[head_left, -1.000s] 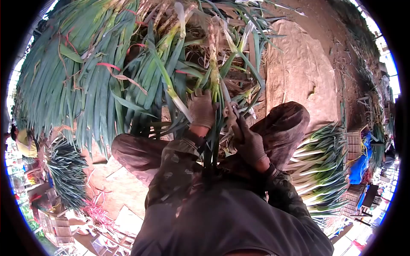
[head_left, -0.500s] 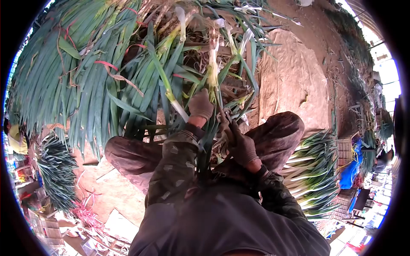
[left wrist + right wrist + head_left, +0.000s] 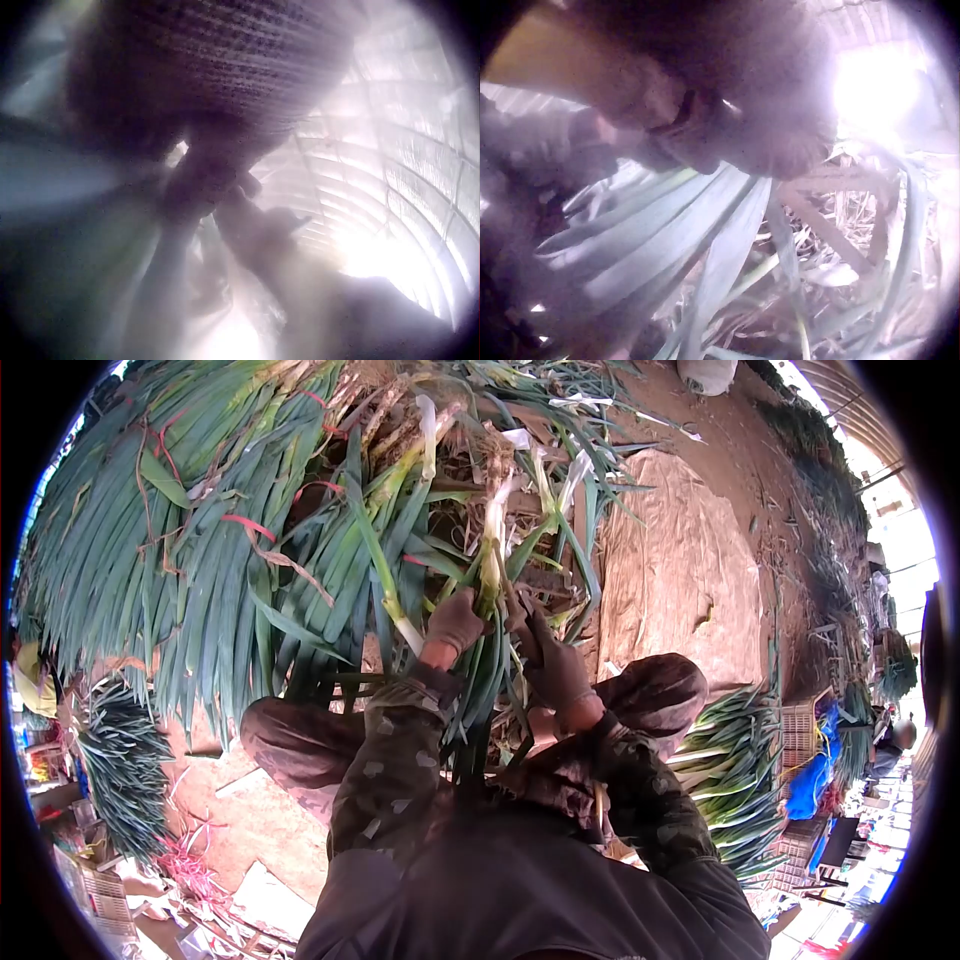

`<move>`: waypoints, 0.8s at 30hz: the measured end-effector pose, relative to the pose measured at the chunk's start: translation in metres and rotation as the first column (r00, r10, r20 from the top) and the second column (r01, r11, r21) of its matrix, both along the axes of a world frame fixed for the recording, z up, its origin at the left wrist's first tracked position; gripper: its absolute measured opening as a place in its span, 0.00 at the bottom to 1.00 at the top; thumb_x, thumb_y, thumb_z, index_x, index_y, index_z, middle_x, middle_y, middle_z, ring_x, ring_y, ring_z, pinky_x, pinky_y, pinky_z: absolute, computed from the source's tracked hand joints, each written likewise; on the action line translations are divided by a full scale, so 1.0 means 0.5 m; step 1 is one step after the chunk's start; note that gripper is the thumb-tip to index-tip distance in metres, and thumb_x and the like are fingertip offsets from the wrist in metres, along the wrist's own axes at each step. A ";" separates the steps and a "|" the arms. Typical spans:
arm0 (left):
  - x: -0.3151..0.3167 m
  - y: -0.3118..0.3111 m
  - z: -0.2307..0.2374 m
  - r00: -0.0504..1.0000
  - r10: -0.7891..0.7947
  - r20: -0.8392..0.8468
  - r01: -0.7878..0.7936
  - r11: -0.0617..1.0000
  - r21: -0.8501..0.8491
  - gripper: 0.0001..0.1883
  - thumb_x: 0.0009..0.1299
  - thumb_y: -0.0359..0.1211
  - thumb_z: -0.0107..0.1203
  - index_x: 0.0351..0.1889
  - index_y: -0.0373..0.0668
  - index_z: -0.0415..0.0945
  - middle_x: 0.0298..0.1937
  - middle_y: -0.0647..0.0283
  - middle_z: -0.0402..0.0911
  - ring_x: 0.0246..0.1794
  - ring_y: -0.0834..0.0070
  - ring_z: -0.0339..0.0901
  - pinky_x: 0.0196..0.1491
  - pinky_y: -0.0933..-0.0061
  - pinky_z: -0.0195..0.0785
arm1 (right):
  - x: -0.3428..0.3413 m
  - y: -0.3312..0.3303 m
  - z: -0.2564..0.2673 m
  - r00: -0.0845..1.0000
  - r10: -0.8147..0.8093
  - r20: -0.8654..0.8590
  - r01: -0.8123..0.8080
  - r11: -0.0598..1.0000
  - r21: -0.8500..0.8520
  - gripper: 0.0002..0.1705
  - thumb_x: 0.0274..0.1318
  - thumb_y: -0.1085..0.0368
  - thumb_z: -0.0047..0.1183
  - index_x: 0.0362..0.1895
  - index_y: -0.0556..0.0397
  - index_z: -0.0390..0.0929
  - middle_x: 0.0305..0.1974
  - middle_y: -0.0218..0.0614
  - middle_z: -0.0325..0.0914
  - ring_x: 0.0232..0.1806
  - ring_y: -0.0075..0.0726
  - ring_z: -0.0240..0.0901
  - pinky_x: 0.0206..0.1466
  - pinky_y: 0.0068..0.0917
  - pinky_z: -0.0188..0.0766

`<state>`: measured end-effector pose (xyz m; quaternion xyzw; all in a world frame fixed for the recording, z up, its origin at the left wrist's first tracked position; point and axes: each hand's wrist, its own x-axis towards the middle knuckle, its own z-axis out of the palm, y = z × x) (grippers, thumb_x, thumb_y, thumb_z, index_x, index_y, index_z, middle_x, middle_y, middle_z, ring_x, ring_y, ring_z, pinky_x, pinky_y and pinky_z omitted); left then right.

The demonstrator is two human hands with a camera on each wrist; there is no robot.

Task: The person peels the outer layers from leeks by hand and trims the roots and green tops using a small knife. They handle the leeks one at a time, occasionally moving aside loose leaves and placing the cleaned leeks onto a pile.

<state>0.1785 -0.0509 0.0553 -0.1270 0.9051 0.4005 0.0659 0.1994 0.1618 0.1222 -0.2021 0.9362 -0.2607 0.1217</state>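
Observation:
My gloved left hand (image 3: pixel 456 622) grips a long green onion (image 3: pixel 495 525) just below its pale shaft. Its roots point away from me and its green leaves hang toward my lap. In the gloved right hand (image 3: pixel 558 672) is a thin-nosed tool (image 3: pixel 510 592) resembling an air blow gun, its tip close beside the shaft. From the right wrist view, broad leaves (image 3: pixel 682 247) fan out below the dark, blurred glove. The left wrist view has the knitted glove (image 3: pixel 217 67) overhead, with hazy shapes below. Another onion (image 3: pixel 400 610) lies just left of the left hand.
A big heap of green onions (image 3: pixel 180 580) with red ties fills the left. Pale-shafted onions (image 3: pixel 725 770) lie in a row by my right knee. A brown sheet (image 3: pixel 685 560) covers ground at right. Plastic crates (image 3: pixel 800 730) stand beyond. Wooden slats (image 3: pixel 829 232) and leaf scraps lie beneath.
The held onion's shaft looks whiter, its brown outer skin mostly gone. My right hand has moved forward along the onion with the tool. The left hand keeps its grip.

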 end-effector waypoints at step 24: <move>0.018 0.023 0.043 0.995 0.059 -0.085 -0.065 0.996 -0.069 0.26 0.50 0.39 0.70 0.49 0.46 0.79 0.41 0.50 0.84 0.45 0.48 0.81 0.49 0.53 0.74 | -0.271 -0.125 -0.043 0.993 -0.103 -0.054 0.101 0.994 -0.037 0.39 0.52 0.58 0.57 0.69 0.47 0.61 0.34 0.59 0.81 0.39 0.69 0.79 0.41 0.55 0.75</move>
